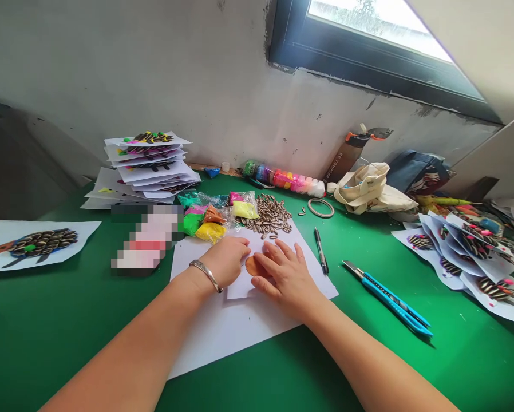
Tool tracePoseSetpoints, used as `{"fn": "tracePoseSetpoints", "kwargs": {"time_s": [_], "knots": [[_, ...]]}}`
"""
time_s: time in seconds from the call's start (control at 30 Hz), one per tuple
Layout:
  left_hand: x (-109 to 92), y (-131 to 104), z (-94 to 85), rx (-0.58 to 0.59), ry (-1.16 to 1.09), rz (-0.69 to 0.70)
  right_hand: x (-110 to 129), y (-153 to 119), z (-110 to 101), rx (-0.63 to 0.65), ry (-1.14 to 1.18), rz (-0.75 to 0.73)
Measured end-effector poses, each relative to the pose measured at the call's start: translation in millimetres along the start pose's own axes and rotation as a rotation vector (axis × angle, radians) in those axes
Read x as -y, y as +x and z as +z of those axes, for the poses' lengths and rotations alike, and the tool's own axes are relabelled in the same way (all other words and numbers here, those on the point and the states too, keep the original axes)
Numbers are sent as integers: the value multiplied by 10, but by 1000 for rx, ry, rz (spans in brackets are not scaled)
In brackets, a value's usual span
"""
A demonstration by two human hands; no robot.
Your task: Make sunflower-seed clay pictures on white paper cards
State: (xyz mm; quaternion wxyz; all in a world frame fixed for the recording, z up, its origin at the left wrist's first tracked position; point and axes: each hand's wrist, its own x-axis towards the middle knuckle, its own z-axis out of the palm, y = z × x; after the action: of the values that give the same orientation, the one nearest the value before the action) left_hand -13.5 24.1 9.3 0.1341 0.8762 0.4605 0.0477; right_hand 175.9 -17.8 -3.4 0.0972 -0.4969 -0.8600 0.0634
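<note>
Orange clay-like piece (251, 265) sits beneath your right fingers

Your right hand (286, 276) is the nearer one: it lies open, fingers spread over the piece from the right, touching it. Your left hand (228, 260) is just beside it, on the left, fingers curled with the knuckles up; you cannot tell from here whether they pinch anything. The piece rests on the small white paper (238, 292), atop the larger white sheet (203, 343). Its rounded left end shows between your hands; the rest runs rightward under your fingers, so its full outline and long axis can't be made out. Beyond your hands, to the far side, lie the striped seeds (269, 213) and bagged coloured clay (211, 231). A pixelated block (147, 243) masks whatever lies left of the larger sheet.
</note>
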Motion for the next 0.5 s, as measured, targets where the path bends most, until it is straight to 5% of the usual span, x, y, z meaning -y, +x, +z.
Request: {"fn": "tracePoseSetpoints", "kwargs": {"time_s": [0.17,0.37,0.5], "knots": [[-14,-2,-8,-4,2,14,-142,-58,-35,-85,-33,67],[-34,-12,-2,-2,9,23,-191,-75,-35,36,6,-18],[-66,-18,-17,3,23,12,-237,-69,-47,-3,0,49]]}}
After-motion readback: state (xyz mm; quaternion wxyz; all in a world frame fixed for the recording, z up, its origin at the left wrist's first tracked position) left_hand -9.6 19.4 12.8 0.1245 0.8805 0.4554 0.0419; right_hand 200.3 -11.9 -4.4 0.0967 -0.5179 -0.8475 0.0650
